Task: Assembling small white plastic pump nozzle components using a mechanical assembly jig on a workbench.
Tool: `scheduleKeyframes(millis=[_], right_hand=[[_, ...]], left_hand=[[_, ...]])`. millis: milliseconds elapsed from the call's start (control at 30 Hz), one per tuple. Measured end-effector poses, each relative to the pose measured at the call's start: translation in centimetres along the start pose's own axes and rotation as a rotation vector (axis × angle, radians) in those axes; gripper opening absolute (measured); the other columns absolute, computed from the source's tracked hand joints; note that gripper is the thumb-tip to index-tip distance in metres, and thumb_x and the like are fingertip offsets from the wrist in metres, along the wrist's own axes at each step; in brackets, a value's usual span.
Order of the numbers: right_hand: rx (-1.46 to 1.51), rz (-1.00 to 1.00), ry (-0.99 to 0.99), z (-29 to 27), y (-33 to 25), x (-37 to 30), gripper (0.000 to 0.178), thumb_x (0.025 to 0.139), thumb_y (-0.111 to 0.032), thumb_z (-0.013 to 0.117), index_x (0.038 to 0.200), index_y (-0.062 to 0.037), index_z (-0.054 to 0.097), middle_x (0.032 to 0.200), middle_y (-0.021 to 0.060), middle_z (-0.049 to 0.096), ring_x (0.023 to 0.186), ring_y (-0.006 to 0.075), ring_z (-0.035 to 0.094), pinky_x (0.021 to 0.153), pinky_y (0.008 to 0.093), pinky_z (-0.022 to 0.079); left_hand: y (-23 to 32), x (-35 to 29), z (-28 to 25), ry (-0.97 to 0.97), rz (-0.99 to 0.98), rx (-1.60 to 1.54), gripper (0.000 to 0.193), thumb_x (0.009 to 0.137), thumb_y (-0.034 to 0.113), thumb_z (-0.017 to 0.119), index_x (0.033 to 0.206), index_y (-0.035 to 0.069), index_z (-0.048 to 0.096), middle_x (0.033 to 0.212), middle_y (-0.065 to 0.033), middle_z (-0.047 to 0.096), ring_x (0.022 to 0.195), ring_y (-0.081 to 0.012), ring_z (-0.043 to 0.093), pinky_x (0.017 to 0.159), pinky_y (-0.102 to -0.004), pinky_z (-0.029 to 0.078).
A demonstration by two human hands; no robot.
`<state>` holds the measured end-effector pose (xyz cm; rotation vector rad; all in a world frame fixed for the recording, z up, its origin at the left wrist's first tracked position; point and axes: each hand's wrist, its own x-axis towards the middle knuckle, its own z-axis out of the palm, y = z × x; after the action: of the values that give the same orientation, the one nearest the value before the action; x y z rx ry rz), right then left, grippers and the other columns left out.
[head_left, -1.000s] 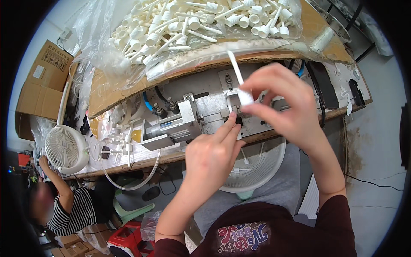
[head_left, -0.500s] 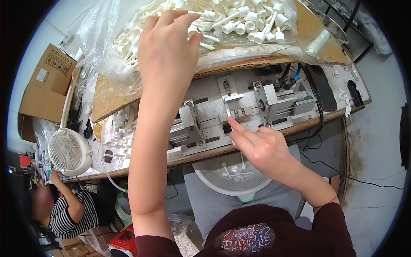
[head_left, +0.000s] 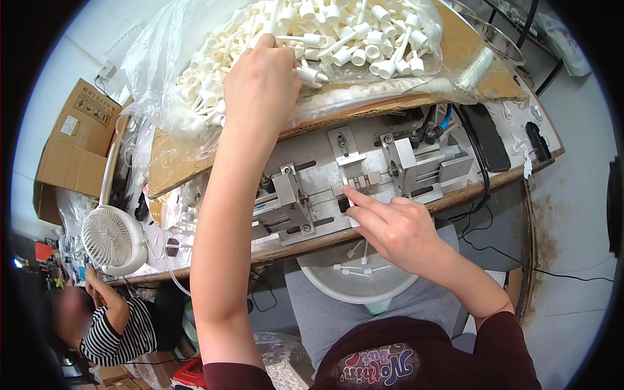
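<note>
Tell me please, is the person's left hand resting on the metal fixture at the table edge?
No, the left hand reaches into the pile of white plastic parts, away from the metal fixture.

The left arm stretched straight up and forward, bare forearm long in view, its hand knuckles up with fingers curled downward. The right hand sat lower and nearer, palm down, index finger extended forward, other fingers loosely bent

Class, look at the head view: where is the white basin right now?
The white basin sits low in the centre on the person's lap, just under the workbench edge, directly below the right hand.
</note>
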<state>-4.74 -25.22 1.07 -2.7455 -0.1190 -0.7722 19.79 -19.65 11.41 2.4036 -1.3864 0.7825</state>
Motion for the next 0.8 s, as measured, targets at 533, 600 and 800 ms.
scheduleKeyframes(millis=[533, 600, 800], right_hand=[[0.596, 0.258, 0.465, -0.6, 0.9, 6.2, 0.047, 0.082, -0.001, 0.074, 0.127, -0.0035, 0.059, 0.111, 0.0105, 0.061, 0.084, 0.0165, 0.066, 0.065, 0.0279, 0.056], [0.810, 0.255, 0.538, -0.6, 0.4, 6.8, 0.048, 0.082, 0.000, 0.073, 0.128, -0.0035, 0.059, 0.111, 0.0103, 0.061, 0.080, 0.0164, 0.064, 0.064, 0.0278, 0.056], [0.614, 0.336, 0.482, -1.6, 1.7, 3.9, 0.030, 0.081, 0.001, 0.074, 0.110, -0.0024, 0.067, 0.096, 0.0077, 0.063, 0.075, 0.0123, 0.064, 0.058, 0.0225, 0.050]], left_hand=[[3.7, -6.3, -3.8, 0.221, -0.145, -0.784, 0.019, 0.080, -0.001, 0.070, 0.098, 0.003, 0.075, 0.102, -0.0095, 0.070, 0.083, -0.0186, 0.071, 0.069, -0.0284, 0.061], [4.5, -7.8, -4.0, 0.222, -0.096, -0.862, 0.022, 0.079, -0.004, 0.071, 0.100, 0.003, 0.074, 0.105, -0.0091, 0.069, 0.082, -0.0167, 0.071, 0.067, -0.0276, 0.061], [5.1, -10.9, -3.6, 0.318, -0.121, -0.846, 0.029, 0.075, -0.012, 0.071, 0.101, 0.001, 0.073, 0.108, -0.0113, 0.068, 0.084, -0.0171, 0.070, 0.067, -0.0274, 0.060]])
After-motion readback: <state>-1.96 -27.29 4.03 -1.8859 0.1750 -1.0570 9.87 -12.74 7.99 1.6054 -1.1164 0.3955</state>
